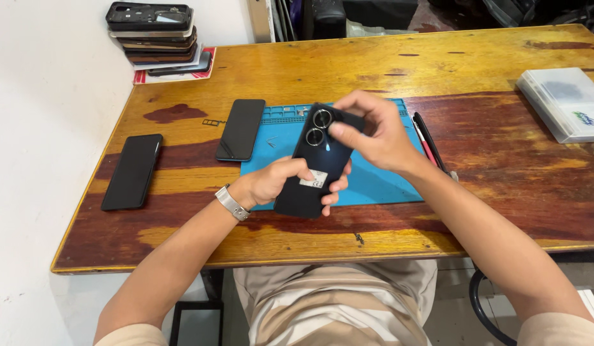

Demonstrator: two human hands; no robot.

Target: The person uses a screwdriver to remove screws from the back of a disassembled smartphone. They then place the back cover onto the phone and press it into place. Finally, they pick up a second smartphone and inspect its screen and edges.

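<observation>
I hold a dark smartphone point(313, 163) back side up above the blue work mat point(374, 182). Two round camera lenses sit at its top and a small white sticker lies near its middle. My left hand point(277, 182) grips the lower half of the phone, thumb by the sticker. My right hand point(374, 131) holds the upper edge, its thumb pressed beside the camera lenses.
Two black phones lie face up: one point(241, 128) beside the mat, one point(133, 170) near the table's left edge. A stack of phone back covers point(154, 35) stands at the far left corner. Red and black tools point(428, 144) rest right of the mat. A clear plastic box point(563, 102) sits far right.
</observation>
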